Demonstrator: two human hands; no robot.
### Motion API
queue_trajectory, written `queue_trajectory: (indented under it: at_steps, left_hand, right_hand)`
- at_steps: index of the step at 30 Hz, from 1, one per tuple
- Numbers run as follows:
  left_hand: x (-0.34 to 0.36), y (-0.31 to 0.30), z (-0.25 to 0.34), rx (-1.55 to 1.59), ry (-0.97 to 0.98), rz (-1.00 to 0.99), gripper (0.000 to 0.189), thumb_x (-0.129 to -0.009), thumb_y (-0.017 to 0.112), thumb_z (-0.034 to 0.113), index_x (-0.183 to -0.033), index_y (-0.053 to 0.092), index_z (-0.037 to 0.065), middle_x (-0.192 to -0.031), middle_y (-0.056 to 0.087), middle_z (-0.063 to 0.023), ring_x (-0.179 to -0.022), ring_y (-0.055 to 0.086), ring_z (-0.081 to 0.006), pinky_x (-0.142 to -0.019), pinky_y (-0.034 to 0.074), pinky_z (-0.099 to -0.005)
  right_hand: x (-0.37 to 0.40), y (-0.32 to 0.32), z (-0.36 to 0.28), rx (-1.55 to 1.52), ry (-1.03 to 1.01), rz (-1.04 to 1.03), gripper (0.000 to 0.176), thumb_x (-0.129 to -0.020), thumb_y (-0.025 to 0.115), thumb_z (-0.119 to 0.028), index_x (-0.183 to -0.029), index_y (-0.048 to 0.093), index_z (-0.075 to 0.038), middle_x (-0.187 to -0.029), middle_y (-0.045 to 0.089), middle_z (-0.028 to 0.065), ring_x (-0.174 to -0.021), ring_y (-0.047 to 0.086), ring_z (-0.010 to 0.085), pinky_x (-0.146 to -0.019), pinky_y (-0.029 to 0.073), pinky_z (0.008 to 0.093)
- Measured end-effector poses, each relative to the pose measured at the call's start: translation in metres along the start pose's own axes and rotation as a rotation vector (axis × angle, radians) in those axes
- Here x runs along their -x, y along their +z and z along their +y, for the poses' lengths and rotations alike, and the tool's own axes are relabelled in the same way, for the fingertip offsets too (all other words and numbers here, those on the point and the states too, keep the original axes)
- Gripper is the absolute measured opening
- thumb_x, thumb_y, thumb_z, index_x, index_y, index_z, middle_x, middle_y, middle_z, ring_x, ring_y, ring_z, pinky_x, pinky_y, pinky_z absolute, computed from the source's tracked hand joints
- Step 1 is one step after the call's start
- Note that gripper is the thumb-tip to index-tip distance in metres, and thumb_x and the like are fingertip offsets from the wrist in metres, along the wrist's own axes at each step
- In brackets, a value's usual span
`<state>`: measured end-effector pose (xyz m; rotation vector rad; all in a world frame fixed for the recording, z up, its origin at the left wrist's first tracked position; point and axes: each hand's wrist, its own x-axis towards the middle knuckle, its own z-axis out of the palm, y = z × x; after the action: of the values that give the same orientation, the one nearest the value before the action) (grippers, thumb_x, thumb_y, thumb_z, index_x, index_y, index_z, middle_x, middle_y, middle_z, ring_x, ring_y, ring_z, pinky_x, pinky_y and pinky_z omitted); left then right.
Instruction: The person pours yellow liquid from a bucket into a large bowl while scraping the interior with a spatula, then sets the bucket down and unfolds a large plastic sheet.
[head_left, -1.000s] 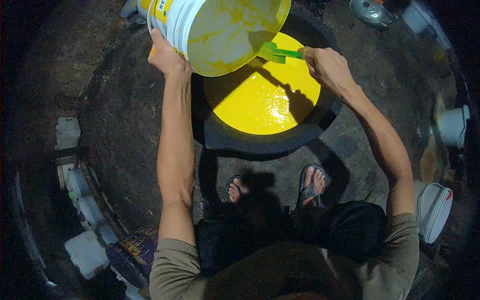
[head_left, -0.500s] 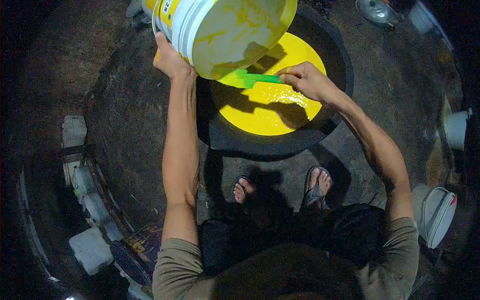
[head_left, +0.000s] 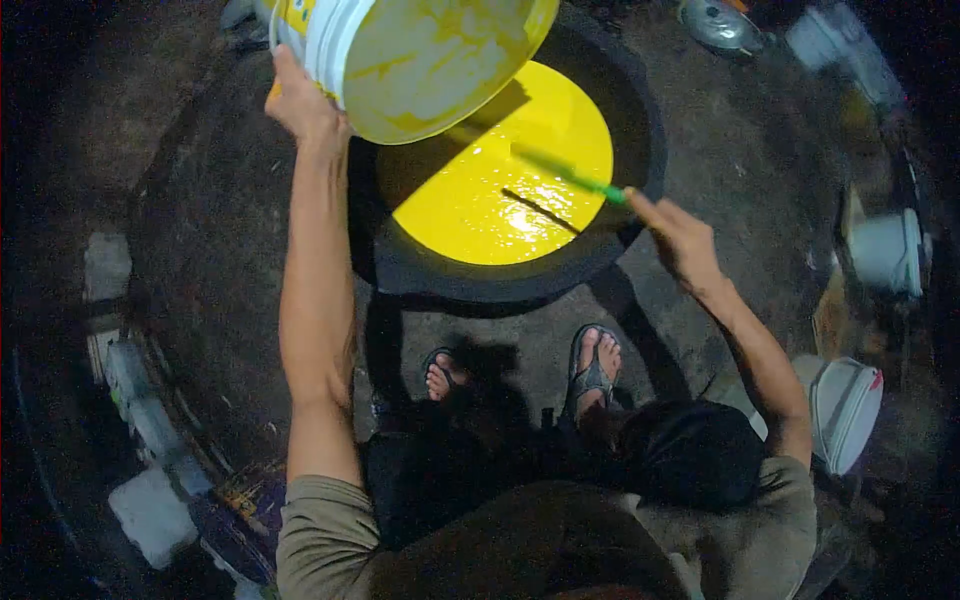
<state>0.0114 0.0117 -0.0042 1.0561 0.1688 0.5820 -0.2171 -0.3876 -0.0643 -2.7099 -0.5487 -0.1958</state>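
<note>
A white and yellow plastic bucket [head_left: 430, 75] is tipped on its side, with yellow streaks on its inner wall. My left hand [head_left: 303, 105] is closed on it near the rim at its left side. Below the bucket's mouth lies bright yellow liquid [head_left: 470, 205] in a wide, dark round vessel [head_left: 635, 85]. My right hand [head_left: 682, 242] grips the handle end of a green spatula [head_left: 590, 183]. The spatula's blade, smeared by motion, is over the liquid and apart from the bucket; its thin shadow falls on the yellow surface.
My sandalled feet stand on the dark floor just in front of the vessel. A white lidded bucket [head_left: 845, 415] lies at the right, and another white bucket [head_left: 885, 253] is farther up. A metal lid or bowl [head_left: 720, 25] sits at the top right. Pale blocks [head_left: 153, 515] line the left.
My right hand has drawn the spatula away from the bucket's rim, right and down. The bucket stays tipped in my left hand. The whole view has shifted slightly.
</note>
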Motion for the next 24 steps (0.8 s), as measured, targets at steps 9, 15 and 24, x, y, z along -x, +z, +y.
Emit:
queue_trajectory:
  at_steps: [9, 15, 24]
  left_hand:
    - [-0.006, 0.007, -0.003, -0.023, 0.004, 0.027, 0.037, -0.097, 0.056, 0.034, -0.082, 0.057, 0.0, -0.079, 0.059, -0.0047, -0.067, 0.059, -0.0164, -0.062, 0.051, -0.0351]
    - [-0.006, 0.025, 0.002, -0.068, 0.006, 0.091, 0.043, -0.095, 0.06, 0.037, -0.077, 0.058, -0.002, -0.075, 0.059, -0.0046, -0.065, 0.055, -0.013, -0.059, 0.048, -0.032]
    - [0.016, 0.04, 0.016, -0.02, 0.006, 0.076, 0.045, -0.095, 0.062, 0.032, -0.098, 0.066, -0.012, -0.089, 0.069, -0.0131, -0.074, 0.064, -0.0159, -0.065, 0.052, -0.0326]
  right_hand:
    - [0.011, 0.028, 0.0, 0.209, -0.013, -0.128, 0.06, -0.081, 0.056, 0.001, -0.138, 0.052, -0.018, -0.081, 0.051, 0.0106, -0.072, 0.06, 0.0293, -0.064, 0.051, 0.0415]
    - [-0.079, -0.012, 0.016, 0.064, 0.0, 0.018, 0.056, -0.083, 0.05, -0.001, -0.136, 0.051, -0.017, -0.095, 0.058, 0.0176, -0.087, 0.063, 0.0407, -0.075, 0.052, 0.0486]
    - [-0.181, 0.056, 0.009, 0.388, 0.143, 0.0, 0.063, -0.086, 0.045, -0.004, -0.146, 0.032, -0.01, -0.09, 0.061, 0.0231, -0.075, 0.066, 0.0427, -0.064, 0.055, 0.0505]
